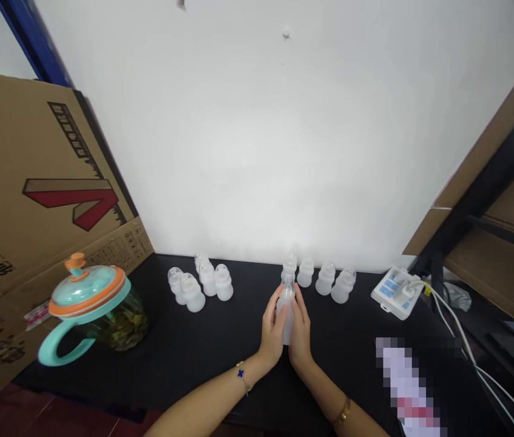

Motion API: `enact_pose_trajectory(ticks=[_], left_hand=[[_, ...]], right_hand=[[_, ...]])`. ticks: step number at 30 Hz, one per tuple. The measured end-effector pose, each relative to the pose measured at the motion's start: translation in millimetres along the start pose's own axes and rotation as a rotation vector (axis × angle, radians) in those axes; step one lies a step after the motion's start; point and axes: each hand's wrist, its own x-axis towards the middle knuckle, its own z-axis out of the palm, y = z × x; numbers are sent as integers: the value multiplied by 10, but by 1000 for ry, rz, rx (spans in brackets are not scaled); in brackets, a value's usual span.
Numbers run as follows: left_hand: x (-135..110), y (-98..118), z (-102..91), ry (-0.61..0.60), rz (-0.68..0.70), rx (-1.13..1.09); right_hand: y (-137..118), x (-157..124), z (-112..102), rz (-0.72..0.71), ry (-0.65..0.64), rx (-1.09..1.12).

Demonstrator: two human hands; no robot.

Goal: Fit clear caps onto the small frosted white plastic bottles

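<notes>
Between my two hands is a small frosted white bottle [287, 315] with a clear cap, upright near the middle of the black table. My left hand [273, 328] wraps its left side, thumb across the front. On the other side my right hand [301, 328] closes round it, thumb also in front. Just behind stands a similar bottle [289, 264], partly hidden. To its right are three more bottles [325, 279]. A cluster of several such bottles [193, 294] stands to the left of my hands.
At left, a turquoise-lidded jug [90, 297] holds greenish contents, beside a large cardboard box [20, 170]. A white power strip box [397, 294] with cables [457, 331] lies at right, near a pixelated item [409, 388]. The white wall [257, 139] borders the black table [184, 352].
</notes>
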Motion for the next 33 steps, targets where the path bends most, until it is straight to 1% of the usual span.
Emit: enact_pose_trajectory(ticks=[9,14,19,28,33], left_hand=[[3,0,1,-3,19,26],[-7,-19,-6,-12,36,42],[-18,7,4,0,21,25],[-16,-9,-2,7,25,38],[-13,26,12,16,26,23]], right_hand=[[7,-12,-1,-10,31,4],[-37,-42,19,-8,38,-4],[-68,-61,27,22,32,1],[-37,-50,11,31,26,2],[-30,-54,6,22,22,-9]])
